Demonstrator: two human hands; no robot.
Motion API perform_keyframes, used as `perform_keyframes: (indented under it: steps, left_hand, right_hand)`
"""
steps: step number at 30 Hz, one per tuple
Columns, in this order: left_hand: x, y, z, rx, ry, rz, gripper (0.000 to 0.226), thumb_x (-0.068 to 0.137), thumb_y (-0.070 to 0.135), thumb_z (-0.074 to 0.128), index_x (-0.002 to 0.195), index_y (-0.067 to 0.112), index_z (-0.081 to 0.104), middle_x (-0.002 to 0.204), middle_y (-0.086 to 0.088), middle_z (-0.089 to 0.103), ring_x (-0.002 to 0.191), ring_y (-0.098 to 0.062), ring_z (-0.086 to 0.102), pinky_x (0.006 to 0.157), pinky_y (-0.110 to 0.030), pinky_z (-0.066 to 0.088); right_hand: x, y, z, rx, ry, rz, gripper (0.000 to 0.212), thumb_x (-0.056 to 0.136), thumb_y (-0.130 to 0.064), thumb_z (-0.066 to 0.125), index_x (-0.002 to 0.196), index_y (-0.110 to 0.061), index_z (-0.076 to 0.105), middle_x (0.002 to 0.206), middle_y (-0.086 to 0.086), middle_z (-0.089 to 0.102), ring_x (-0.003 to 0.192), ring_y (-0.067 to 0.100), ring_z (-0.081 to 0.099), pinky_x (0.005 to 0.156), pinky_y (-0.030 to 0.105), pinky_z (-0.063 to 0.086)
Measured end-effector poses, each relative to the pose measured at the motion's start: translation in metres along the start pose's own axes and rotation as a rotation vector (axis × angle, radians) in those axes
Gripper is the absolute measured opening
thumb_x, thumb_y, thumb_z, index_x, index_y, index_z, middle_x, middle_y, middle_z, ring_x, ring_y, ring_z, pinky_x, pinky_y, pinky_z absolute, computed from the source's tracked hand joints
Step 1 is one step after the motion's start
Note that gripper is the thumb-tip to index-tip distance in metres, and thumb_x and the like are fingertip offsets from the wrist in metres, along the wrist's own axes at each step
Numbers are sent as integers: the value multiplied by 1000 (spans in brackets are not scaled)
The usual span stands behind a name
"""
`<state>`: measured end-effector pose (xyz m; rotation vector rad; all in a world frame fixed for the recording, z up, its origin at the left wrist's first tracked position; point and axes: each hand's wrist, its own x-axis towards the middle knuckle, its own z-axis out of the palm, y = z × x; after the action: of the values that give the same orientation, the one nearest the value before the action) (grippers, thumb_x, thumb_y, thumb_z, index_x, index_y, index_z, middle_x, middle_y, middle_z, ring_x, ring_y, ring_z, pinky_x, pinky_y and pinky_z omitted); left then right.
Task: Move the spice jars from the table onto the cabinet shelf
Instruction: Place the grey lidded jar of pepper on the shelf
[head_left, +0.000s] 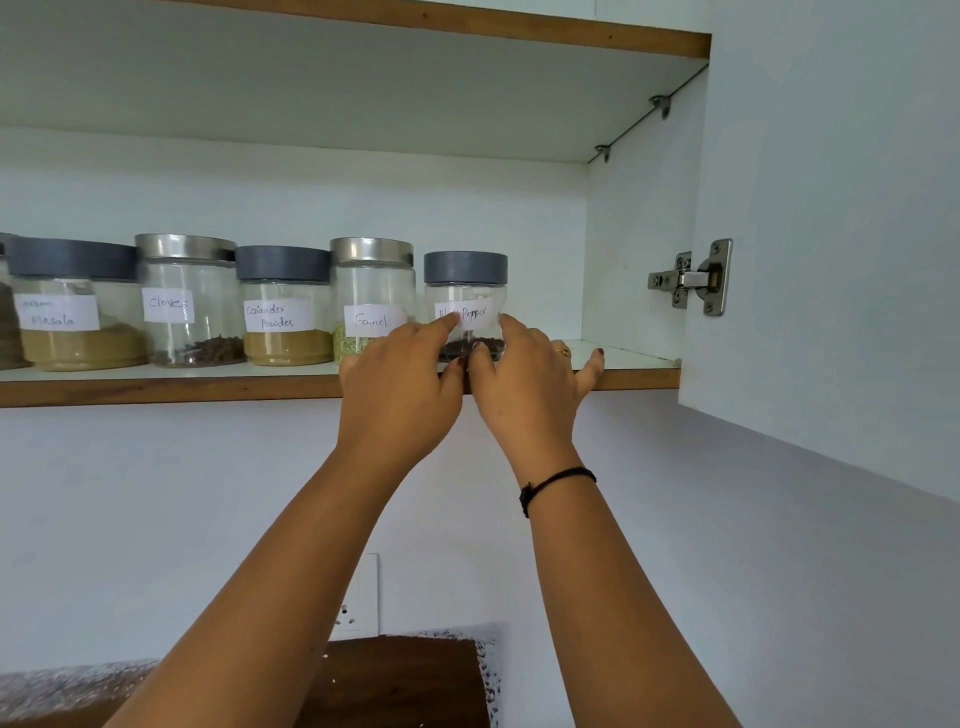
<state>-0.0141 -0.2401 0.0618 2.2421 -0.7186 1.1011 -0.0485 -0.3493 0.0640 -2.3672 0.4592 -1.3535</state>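
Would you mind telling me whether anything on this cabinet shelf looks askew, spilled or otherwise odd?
Nothing stands out. The labelled jars stand upright in a row on the shelf, lids on, labels facing out, nothing spilled. The left hand and right hand touch the Black Pepper jar at the row's right end.

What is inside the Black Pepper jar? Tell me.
Dark peppercorns lie in a shallow layer at the bottom of the Black Pepper jar; above them the glass looks empty. The left hand and right hand touch its front and cover part of that layer.
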Motion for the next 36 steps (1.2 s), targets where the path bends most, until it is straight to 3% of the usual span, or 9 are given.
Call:
perform_keyframes:
  steps: [7, 10, 15, 19, 21, 24, 27, 32, 36]
  left_hand:
    - [1, 0, -2, 57, -40, 17, 46, 100, 34, 43, 146, 31, 44, 135, 0, 59, 116, -23, 58, 93, -44, 47]
    - [-1, 0, -3, 21, -49, 14, 44, 99, 33, 45, 143, 30, 47, 136, 0, 59, 118, -23, 57, 96, -47, 47]
    - [-19, 3, -10, -156, 30, 52, 32, 94, 28, 56, 125, 29, 63, 118, 7, 67, 108, -16, 61, 97, -41, 44]
    - [-53, 3, -22, -435, 69, 102, 27, 95, 29, 57, 119, 28, 67, 113, 16, 68, 108, -2, 61, 97, -33, 51]
    - [-76, -1, -27, -525, 67, 58, 24, 96, 28, 59, 118, 30, 67, 115, 19, 67, 111, 1, 59, 96, -23, 49]
    - [-109, -15, -29, -655, -19, -72, 21, 95, 30, 61, 114, 34, 69, 112, 20, 67, 110, 0, 60, 94, -20, 48]
    - [-141, -29, -32, -793, -105, -229, 20, 95, 23, 60, 108, 32, 71, 108, 17, 71, 107, -2, 64, 95, -23, 51]
    - [-198, -41, -46, -995, -187, -409, 23, 97, 11, 54, 110, 21, 70, 108, 11, 73, 103, -9, 68, 93, -21, 54]
    - [-243, -61, -53, -1062, -282, -485, 20, 97, 20, 56, 112, 18, 69, 110, 1, 73, 104, -18, 69, 93, -35, 56]
  right_hand:
    - [-6, 3, 3, 38, 86, -37, 31, 96, -39, 42, 111, -22, 64, 104, -5, 64, 108, 19, 53, 113, 46, 13]
    - [-9, 8, 2, 74, 108, -56, 34, 96, -42, 45, 112, -20, 65, 108, -3, 66, 108, 18, 55, 111, 40, 18]
    - [-22, 12, -7, 263, 122, -97, 28, 91, -34, 56, 113, -21, 68, 111, -5, 69, 109, 15, 57, 115, 39, 28]
    - [-56, 12, -20, 522, 84, -162, 22, 89, -26, 61, 108, -21, 70, 108, -9, 68, 108, 11, 57, 95, 35, 51]
    - [-79, 14, -28, 601, 71, -175, 17, 90, -25, 63, 104, -22, 71, 106, -10, 67, 106, 9, 59, 90, 26, 52]
    - [-115, 20, -35, 689, 21, -127, 13, 92, -22, 65, 102, -23, 72, 102, -13, 68, 100, 4, 62, 84, 14, 51]
    - [-153, 23, -35, 827, -66, -30, 14, 92, -21, 65, 104, -22, 72, 102, -12, 70, 97, 5, 65, 80, 14, 54]
    - [-217, 23, -26, 883, -250, -16, 13, 87, -38, 62, 93, -32, 71, 92, -13, 72, 90, 11, 70, 75, 16, 56]
    - [-260, 22, -21, 940, -325, 4, 12, 87, -34, 61, 91, -31, 71, 86, -12, 73, 83, 16, 71, 71, 24, 59]
